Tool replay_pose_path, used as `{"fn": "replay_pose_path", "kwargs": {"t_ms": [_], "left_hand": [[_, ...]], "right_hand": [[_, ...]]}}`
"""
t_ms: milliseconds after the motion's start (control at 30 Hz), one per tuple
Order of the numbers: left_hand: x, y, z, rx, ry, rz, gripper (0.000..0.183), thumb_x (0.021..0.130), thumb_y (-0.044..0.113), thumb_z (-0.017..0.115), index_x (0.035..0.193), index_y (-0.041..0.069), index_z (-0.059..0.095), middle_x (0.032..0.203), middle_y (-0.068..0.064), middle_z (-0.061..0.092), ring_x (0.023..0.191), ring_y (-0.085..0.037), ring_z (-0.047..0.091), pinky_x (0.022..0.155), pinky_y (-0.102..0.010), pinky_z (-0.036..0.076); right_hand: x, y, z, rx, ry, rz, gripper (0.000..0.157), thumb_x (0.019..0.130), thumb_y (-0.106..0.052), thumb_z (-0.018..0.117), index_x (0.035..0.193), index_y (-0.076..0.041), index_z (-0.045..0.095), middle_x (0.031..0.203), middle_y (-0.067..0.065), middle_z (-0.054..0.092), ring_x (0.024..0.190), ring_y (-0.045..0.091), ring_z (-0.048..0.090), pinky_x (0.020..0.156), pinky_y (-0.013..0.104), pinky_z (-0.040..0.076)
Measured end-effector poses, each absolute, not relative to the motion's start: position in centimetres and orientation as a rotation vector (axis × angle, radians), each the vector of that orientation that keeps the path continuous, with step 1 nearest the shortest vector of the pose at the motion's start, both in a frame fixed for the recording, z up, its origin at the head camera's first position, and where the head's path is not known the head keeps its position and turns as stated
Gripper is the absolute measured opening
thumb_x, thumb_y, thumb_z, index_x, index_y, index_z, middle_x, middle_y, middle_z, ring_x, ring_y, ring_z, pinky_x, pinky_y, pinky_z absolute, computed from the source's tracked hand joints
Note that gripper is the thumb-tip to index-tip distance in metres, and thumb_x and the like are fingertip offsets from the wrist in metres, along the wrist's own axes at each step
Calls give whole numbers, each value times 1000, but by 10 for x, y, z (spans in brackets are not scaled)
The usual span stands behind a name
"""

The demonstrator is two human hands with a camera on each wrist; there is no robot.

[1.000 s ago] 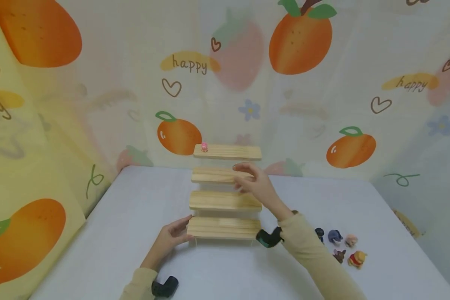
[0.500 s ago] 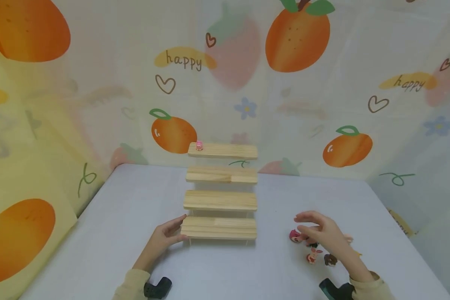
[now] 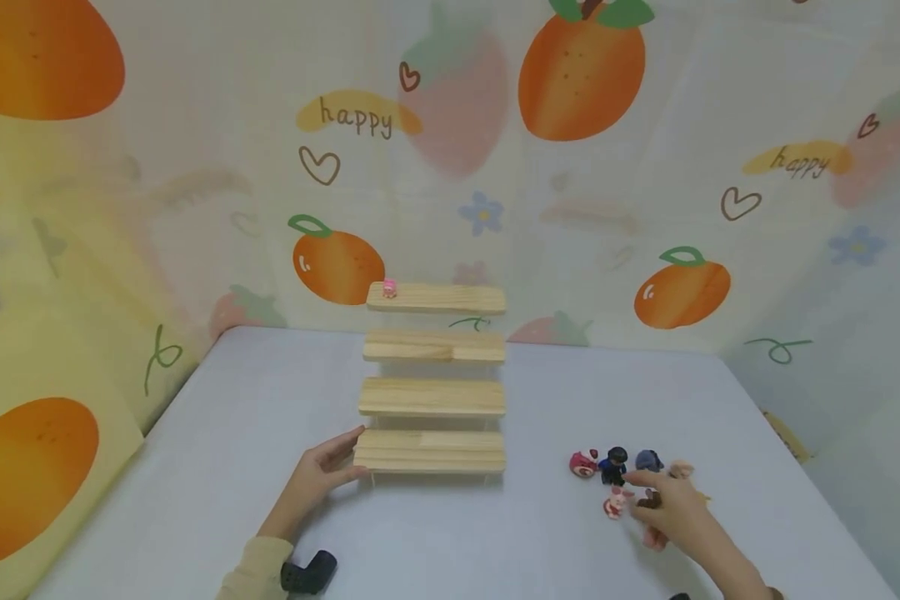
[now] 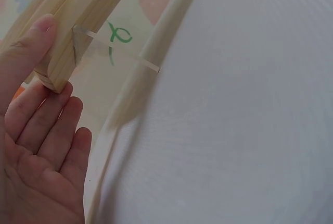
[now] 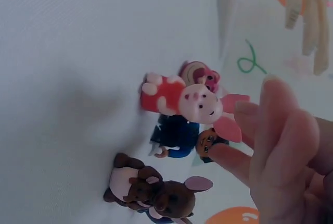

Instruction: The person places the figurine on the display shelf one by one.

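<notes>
The word "happy" [image 3: 356, 117] was legible twice on the fruit-printed cloth [image 3: 600, 187] behind the white surface [image 3: 450, 542]. The left hand [image 3: 317, 479] held the lowest left end of a four-tier wooden stand [image 3: 429, 450]; a pink figurine [image 3: 389, 288] occupied the top tier's left end. Right of the stand, the right hand [image 3: 671, 504], thumb and forefinger parted, was among small figurines [image 3: 613, 467]; contact could not be determined.
</notes>
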State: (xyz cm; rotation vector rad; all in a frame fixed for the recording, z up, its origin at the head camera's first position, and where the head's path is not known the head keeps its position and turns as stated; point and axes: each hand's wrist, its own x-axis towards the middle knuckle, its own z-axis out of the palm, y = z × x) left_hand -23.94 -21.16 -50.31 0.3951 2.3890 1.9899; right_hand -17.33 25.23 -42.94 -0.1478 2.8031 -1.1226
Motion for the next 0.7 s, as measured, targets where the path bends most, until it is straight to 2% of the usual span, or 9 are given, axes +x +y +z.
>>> {"fn": "replay_pose_path", "kwargs": {"t_ms": [100,200,267,333,533,700], "left_hand": [[-240,-212,-502,395,2393,1987,62,72,10,74,125,-5,47,130,-16,44,119,-29,40,97,-28,32],[-240,-211,-501,411,2392,1981,62,73,11,74,125,-5,46,131,-17,43,119,-30,40,97,-29,32],[-242,-211,-502,423,2386,1985,62,74,11,73,126,-6,45,131,-17,43,119,-30,40,97,-29,33],[-242,-210,-503,415,2361,2001,61,74,9,73,126,-6,45,131,-18,43,119,-30,40,97,-30,33],[-240,-210,-506,345,2346,1989,64,73,12,73,127,-5,44,132,-16,42,119,-29,40,96,-29,34],[-239,-209,-503,357,2387,1977,63,73,13,74,127,-4,45,132,-16,42,119,-29,40,97,-31,33]], "right_hand": [[-174,251,-432,-142,2812,-1060,35,76,6,63,110,11,55,54,4,53,34,15,49,33,27,46],[-176,249,-437,-80,2823,-1029,36,76,3,65,110,8,56,75,12,61,34,15,49,32,26,45],[-178,249,-440,-85,2829,-1018,38,75,2,67,110,8,56,88,16,62,34,15,48,31,27,45],[-180,250,-443,-117,2831,-1014,37,76,-1,68,109,7,56,93,18,61,33,14,48,31,27,44],[-183,253,-449,-258,2857,-1047,18,78,-4,67,94,2,61,86,12,62,33,10,46,29,25,42],[-185,252,-452,-277,2857,-1094,12,79,-3,66,89,0,60,84,9,60,34,9,47,30,25,43]]}}
